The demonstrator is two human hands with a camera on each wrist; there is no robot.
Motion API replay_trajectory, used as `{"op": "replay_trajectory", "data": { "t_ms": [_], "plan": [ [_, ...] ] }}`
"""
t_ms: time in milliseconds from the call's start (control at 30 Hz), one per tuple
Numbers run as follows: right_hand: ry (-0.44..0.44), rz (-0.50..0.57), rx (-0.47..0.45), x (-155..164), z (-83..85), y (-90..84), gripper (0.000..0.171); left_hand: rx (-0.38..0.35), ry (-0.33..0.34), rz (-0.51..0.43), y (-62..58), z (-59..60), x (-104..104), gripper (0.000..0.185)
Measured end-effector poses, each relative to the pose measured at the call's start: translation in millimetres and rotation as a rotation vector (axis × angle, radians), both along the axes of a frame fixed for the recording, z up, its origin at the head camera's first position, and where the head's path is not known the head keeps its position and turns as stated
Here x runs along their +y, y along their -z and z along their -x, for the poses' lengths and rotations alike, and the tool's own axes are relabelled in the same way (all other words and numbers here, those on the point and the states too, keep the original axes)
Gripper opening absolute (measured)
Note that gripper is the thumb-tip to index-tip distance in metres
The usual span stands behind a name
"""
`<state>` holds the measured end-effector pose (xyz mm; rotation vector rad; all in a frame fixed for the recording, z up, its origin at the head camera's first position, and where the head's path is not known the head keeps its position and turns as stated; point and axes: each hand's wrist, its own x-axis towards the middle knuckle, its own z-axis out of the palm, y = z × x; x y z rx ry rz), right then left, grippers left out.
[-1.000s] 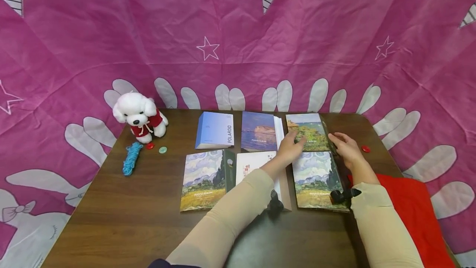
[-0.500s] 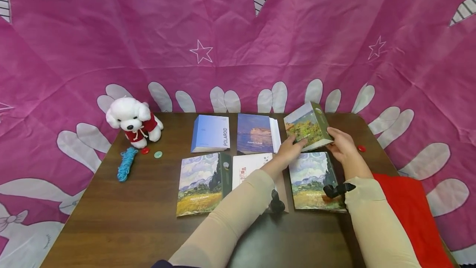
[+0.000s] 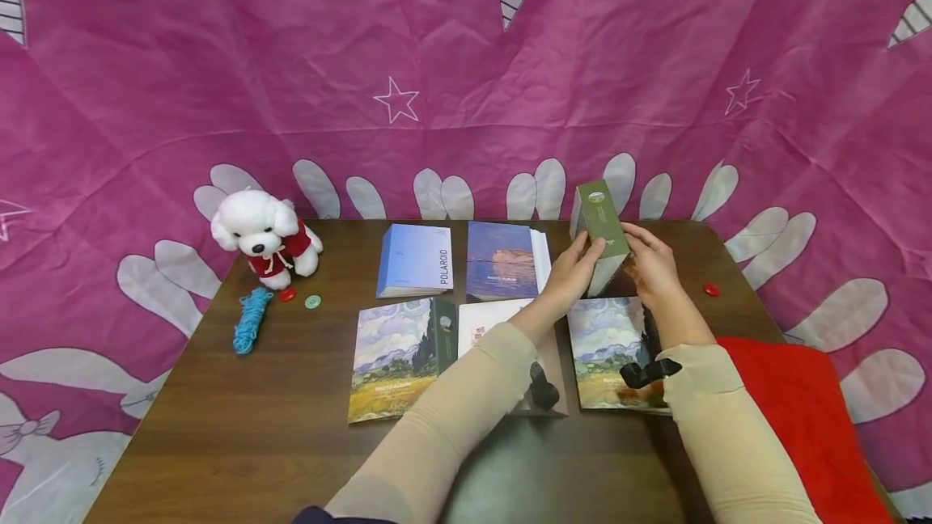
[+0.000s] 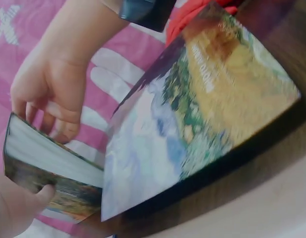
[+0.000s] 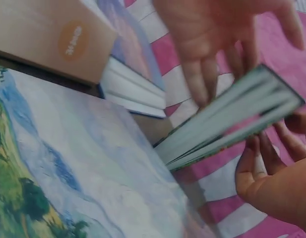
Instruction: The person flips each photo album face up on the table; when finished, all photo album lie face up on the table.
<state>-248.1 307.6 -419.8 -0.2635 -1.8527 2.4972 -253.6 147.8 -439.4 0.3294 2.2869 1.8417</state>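
Note:
A photo album with a green spine (image 3: 603, 221) stands on edge at the back right of the table, spine up. My left hand (image 3: 568, 280) holds it from the left, with the thumb against its painted cover in the left wrist view. From the other side my right hand (image 3: 655, 272) grips it. White page edges (image 5: 237, 116) face the right wrist camera. Just in front lies another photo album (image 3: 607, 338) with a landscape cover, partly hidden by the right wrist. A whitish album (image 3: 480, 315) lies beneath my left forearm.
A blue Polaroid album (image 3: 417, 259), a sea-picture album (image 3: 501, 261) and a landscape album (image 3: 393, 354) lie to the left. Beyond them are a toy dog (image 3: 265, 233), blue yarn (image 3: 251, 320) and buttons (image 3: 312, 302). Red cloth (image 3: 794, 411) covers the right edge; a red button (image 3: 711, 289) lies nearby.
The album at the back right lay flat under my reaching hands. Both hands have taken hold, lifted its back edge and turned it so that the spine faces up.

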Motion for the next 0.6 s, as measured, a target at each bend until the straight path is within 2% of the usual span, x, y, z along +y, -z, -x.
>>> {"op": "replay_trajectory", "data": {
  "t_ms": [67,167,233,300,433,533,600],
  "plan": [
    [-0.032,-0.125,-0.029,-4,2.1,2.2,0.037,0.069,-0.016,-0.007,-3.7,1.5,-4,0.073],
    [-0.142,-0.33,-0.105,-5,6.5,9.5,0.059,0.148,-0.019,0.005,-6.1,3.5,-12,0.07],
    [-0.228,-0.458,-0.167,-4,10.9,14.9,0.07,0.166,-0.013,0.036,-6.1,4.9,-16,0.068],
    [-0.302,-0.531,-0.216,-1,16.1,19.6,0.075,0.172,-0.005,0.058,-5.7,6.3,-19,0.066],
    [-0.382,-0.506,-0.284,5,25.2,24.7,0.079,0.197,0.032,0.117,-4.5,11.4,-25,0.066],
    [-0.382,-0.472,-0.287,10,26.9,25.8,0.079,0.2,0.056,0.167,-4.2,15.3,-28,0.066],
    [-0.358,-0.491,-0.278,12,26.1,25.5,0.079,0.165,0.056,0.196,-3.6,17.4,-29,0.067]
  ]
}}
